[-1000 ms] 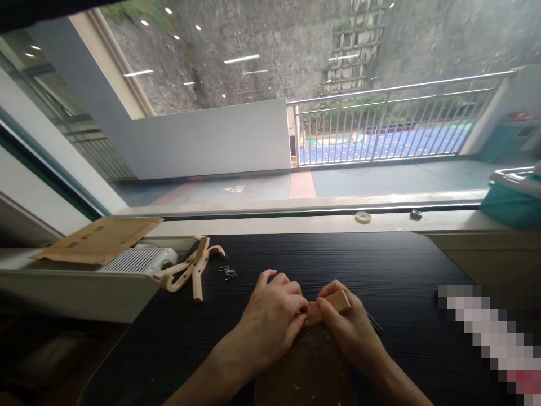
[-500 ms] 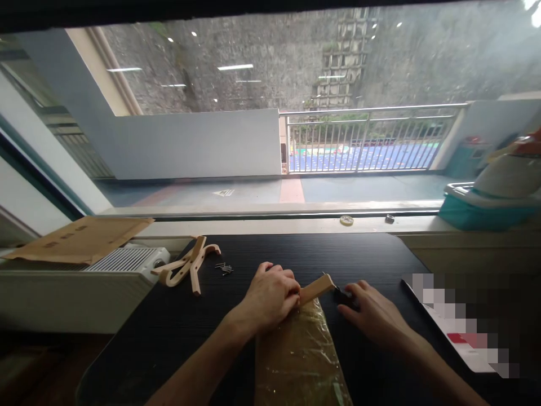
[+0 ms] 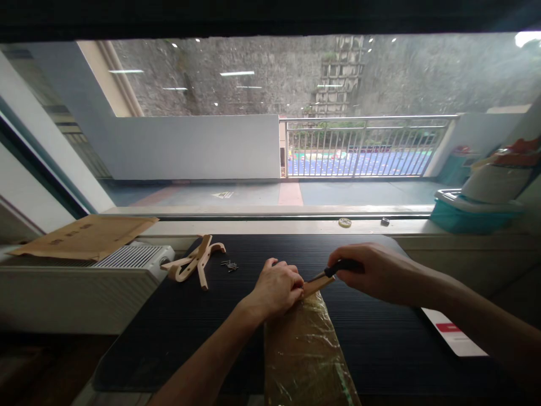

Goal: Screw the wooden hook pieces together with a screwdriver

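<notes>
My left hand (image 3: 279,286) is closed around a short wooden piece (image 3: 315,287), its fingers hiding the near end. The wood lies across the far end of a brown box (image 3: 302,349) wrapped in shiny clear tape. Gripped in my right hand (image 3: 367,270) is a screwdriver (image 3: 342,266) with a black handle. Its metal shaft slants down to the left along the wood toward my left fingertips; where the tip rests I cannot tell. Left of my hands lie curved wooden parts with holes (image 3: 196,262) and a small heap of screws (image 3: 229,265).
The black table (image 3: 190,338) meets a windowsill with a tape roll (image 3: 345,223) and a small metal object (image 3: 384,221). A teal container (image 3: 473,214) stands at right, a white-and-red sheet (image 3: 456,335) under my right forearm. A brown envelope (image 3: 84,237) lies on the radiator (image 3: 135,256).
My right hand has risen from the table with the screwdriver and swung it over the wooden piece, shaft now pointing left. My left hand stays on the wood. The view has shifted slightly.
</notes>
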A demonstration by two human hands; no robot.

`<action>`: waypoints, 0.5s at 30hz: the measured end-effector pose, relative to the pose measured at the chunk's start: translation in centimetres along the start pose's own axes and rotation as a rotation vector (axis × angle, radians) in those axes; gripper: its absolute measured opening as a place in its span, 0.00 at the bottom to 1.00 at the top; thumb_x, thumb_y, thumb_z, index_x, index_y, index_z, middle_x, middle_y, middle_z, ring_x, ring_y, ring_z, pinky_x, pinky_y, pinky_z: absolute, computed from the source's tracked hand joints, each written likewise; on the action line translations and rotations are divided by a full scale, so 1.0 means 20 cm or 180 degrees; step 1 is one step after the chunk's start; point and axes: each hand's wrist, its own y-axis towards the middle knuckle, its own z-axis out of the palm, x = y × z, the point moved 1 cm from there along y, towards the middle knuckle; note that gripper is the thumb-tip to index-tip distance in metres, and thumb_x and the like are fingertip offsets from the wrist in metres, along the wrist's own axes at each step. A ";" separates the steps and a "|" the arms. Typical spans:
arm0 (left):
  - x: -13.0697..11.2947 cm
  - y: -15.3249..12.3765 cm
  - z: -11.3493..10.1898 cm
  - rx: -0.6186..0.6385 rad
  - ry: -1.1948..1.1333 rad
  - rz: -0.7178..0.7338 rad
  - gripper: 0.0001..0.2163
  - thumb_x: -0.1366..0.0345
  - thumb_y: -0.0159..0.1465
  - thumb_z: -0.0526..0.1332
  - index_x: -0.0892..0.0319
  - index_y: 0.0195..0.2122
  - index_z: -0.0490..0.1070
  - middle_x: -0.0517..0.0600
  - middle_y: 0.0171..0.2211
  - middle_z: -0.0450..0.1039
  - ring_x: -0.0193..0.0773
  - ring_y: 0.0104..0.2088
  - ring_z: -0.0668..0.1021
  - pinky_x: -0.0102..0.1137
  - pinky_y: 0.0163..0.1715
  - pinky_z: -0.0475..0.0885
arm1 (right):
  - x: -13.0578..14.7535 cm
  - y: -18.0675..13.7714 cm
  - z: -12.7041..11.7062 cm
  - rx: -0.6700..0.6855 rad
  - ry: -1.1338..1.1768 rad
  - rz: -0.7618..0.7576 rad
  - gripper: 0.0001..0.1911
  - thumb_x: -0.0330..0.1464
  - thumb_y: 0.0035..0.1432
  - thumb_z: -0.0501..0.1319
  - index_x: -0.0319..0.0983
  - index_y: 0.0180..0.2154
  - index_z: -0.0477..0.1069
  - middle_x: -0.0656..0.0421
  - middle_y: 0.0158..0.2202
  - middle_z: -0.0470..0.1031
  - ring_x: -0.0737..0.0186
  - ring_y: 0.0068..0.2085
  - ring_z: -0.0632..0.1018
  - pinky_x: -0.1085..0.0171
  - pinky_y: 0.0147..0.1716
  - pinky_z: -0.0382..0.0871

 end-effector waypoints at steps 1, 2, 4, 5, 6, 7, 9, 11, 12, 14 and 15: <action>0.00 0.00 0.00 -0.0018 0.0016 0.0007 0.09 0.66 0.60 0.56 0.53 0.33 0.76 0.47 0.35 0.75 0.38 0.38 0.72 0.43 0.48 0.58 | 0.03 0.02 0.00 0.0054 -0.0069 -0.0099 0.11 0.30 0.51 0.55 0.44 0.35 0.75 0.63 0.25 0.74 0.67 0.25 0.69 0.68 0.25 0.57; 0.00 0.00 0.00 -0.0024 0.0034 0.0013 0.09 0.66 0.60 0.56 0.53 0.34 0.76 0.47 0.36 0.75 0.38 0.38 0.73 0.42 0.47 0.59 | 0.05 0.04 0.01 0.0095 -0.0133 -0.0173 0.11 0.30 0.51 0.55 0.44 0.35 0.75 0.63 0.25 0.74 0.67 0.25 0.69 0.68 0.25 0.57; 0.00 -0.01 0.00 0.0014 0.0072 0.0007 0.09 0.65 0.61 0.56 0.54 0.35 0.76 0.48 0.36 0.75 0.38 0.37 0.73 0.39 0.44 0.61 | 0.08 0.08 0.03 0.0171 -0.0214 -0.0252 0.11 0.29 0.51 0.55 0.43 0.34 0.75 0.62 0.25 0.74 0.67 0.26 0.69 0.68 0.26 0.57; 0.00 -0.01 0.00 0.0037 0.0089 -0.0001 0.09 0.64 0.61 0.56 0.54 0.35 0.76 0.48 0.35 0.75 0.38 0.37 0.73 0.37 0.42 0.62 | 0.08 0.09 0.03 0.0208 -0.0241 -0.0264 0.11 0.29 0.51 0.55 0.43 0.34 0.74 0.62 0.25 0.74 0.67 0.26 0.69 0.68 0.26 0.57; 0.00 -0.01 -0.01 0.0055 0.0102 -0.0006 0.08 0.64 0.61 0.56 0.54 0.35 0.76 0.48 0.35 0.75 0.38 0.36 0.73 0.36 0.40 0.63 | 0.08 0.11 0.04 0.0237 -0.0263 -0.0271 0.11 0.29 0.51 0.55 0.42 0.34 0.74 0.62 0.25 0.74 0.67 0.26 0.70 0.68 0.26 0.57; 0.00 -0.01 -0.01 0.0065 0.0107 -0.0009 0.08 0.63 0.61 0.57 0.54 0.34 0.76 0.47 0.35 0.74 0.38 0.36 0.74 0.35 0.38 0.63 | 0.08 0.12 0.04 0.0267 -0.0279 -0.0284 0.11 0.29 0.50 0.55 0.42 0.34 0.74 0.62 0.25 0.74 0.67 0.26 0.70 0.68 0.26 0.57; 0.00 0.00 -0.01 0.0056 0.0094 -0.0008 0.08 0.63 0.61 0.57 0.54 0.34 0.76 0.47 0.35 0.74 0.37 0.35 0.74 0.34 0.37 0.64 | 0.08 0.13 0.04 0.0322 -0.0312 -0.0328 0.10 0.29 0.50 0.56 0.43 0.34 0.74 0.62 0.26 0.75 0.67 0.27 0.71 0.68 0.27 0.57; 0.00 0.00 -0.01 0.0040 0.0082 -0.0003 0.08 0.63 0.61 0.57 0.53 0.34 0.76 0.46 0.34 0.74 0.36 0.34 0.74 0.33 0.37 0.64 | 0.08 0.14 0.04 0.0384 -0.0344 -0.0388 0.10 0.29 0.50 0.56 0.43 0.34 0.74 0.62 0.26 0.75 0.67 0.27 0.71 0.68 0.27 0.57; 0.00 0.00 -0.01 0.0032 0.0088 0.0006 0.08 0.63 0.60 0.57 0.53 0.34 0.76 0.46 0.34 0.74 0.36 0.34 0.74 0.33 0.37 0.64 | 0.08 0.15 0.04 0.0421 -0.0363 -0.0416 0.10 0.29 0.50 0.56 0.43 0.34 0.74 0.62 0.27 0.75 0.67 0.27 0.71 0.68 0.27 0.57; 0.00 0.00 0.00 0.0000 0.0122 0.0035 0.07 0.64 0.60 0.57 0.54 0.33 0.76 0.46 0.33 0.74 0.36 0.33 0.74 0.32 0.36 0.63 | 0.09 0.16 0.04 0.0506 -0.0434 -0.0479 0.11 0.28 0.50 0.56 0.43 0.34 0.74 0.62 0.27 0.75 0.67 0.27 0.70 0.68 0.27 0.56; 0.01 0.00 0.00 -0.0022 0.0140 0.0057 0.07 0.64 0.60 0.58 0.54 0.32 0.76 0.46 0.33 0.74 0.36 0.33 0.74 0.32 0.36 0.63 | 0.10 0.17 0.03 0.0554 -0.0486 -0.0520 0.11 0.28 0.50 0.55 0.42 0.34 0.73 0.62 0.28 0.75 0.67 0.28 0.71 0.68 0.27 0.57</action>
